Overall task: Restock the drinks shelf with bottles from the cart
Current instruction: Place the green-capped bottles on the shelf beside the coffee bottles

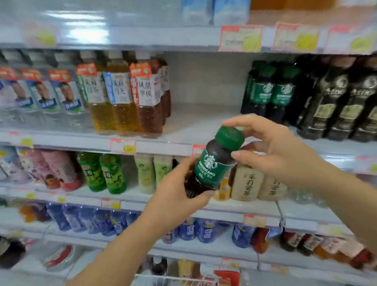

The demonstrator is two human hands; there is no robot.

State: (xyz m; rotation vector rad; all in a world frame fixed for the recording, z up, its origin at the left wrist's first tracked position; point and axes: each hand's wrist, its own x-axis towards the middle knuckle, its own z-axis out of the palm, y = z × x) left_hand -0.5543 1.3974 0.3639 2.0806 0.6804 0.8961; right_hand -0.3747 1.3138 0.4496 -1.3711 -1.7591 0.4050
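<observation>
The shelf [204, 120] has a bare stretch in the middle of its second level. Tea bottles [124, 93] stand at the left of the gap and green-capped coffee bottles [270, 90] at the right. A wire cart [179, 281] shows at the bottom edge of the view, holding a few more items.

The bottle [210, 165] is held in the air, just in front of the front edge of that level and below the bare stretch. It is tilted with its green cap up and to the right. Its label and cap match the coffee bottles beside the gap, so it probably belongs there.

It is dark and looks full, so expect some weight for its size. The body looks like stiff plastic with a smooth label sleeve that may be a little slippery. The base or waist is the safest place to hold it. The cap end serves for steering only.

The left grip [176, 187] is clamped round the lower half and base, with the fingers curled under it. The right grip [277, 147] pinches the top, with a finger over the cap and the thumb against the shoulder just below it. The other fingers are loosely spread.
</observation>
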